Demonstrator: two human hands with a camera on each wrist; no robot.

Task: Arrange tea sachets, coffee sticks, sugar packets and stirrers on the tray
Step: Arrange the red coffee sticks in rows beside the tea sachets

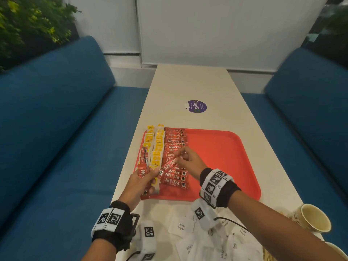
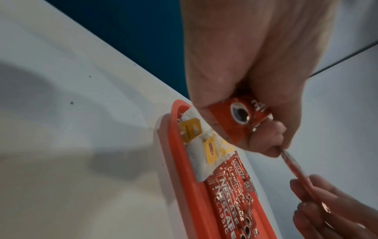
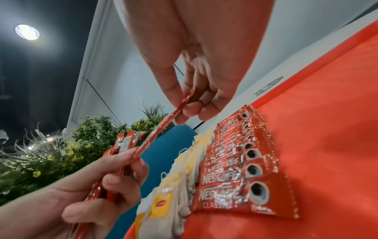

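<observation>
Step in hand: laying out the coffee sticks; tea sachets point(image 1: 157, 147) already sit in two columns along the left side of the red tray point(image 1: 222, 147), and a column of coffee sticks point(image 1: 176, 159) lies just beside them, each stick crosswise to the column, printed cup end toward the tray's open middle. Left hand point(image 1: 140, 182) clenches a small bundle of spare sticks point(image 3: 122, 145) above the tray's near-left corner. Right hand point(image 1: 188, 160) pinches the far end of a single coffee stick point(image 1: 168, 164) between thumb and fingertips point(image 3: 190, 111); its near end meets the left hand's fingertips, so it looks mid-draw from the bundle. This stick is held clear above the laid column, long axis diagonal, running from near-left at the left hand up to far-right at the right hand, so it is skewed against the laid sticks. Judgement: next move calls for freeing it from the left hand, turning it parallel to the laid sticks with the cup end matching, and setting it into the column without disturbing neighbours. Sugar packets point(image 1: 181, 226) lie loose on the worktop point(image 1: 197, 85) near the tray's front edge, not yet placed; stirrers cannot be identified with confidence
</observation>
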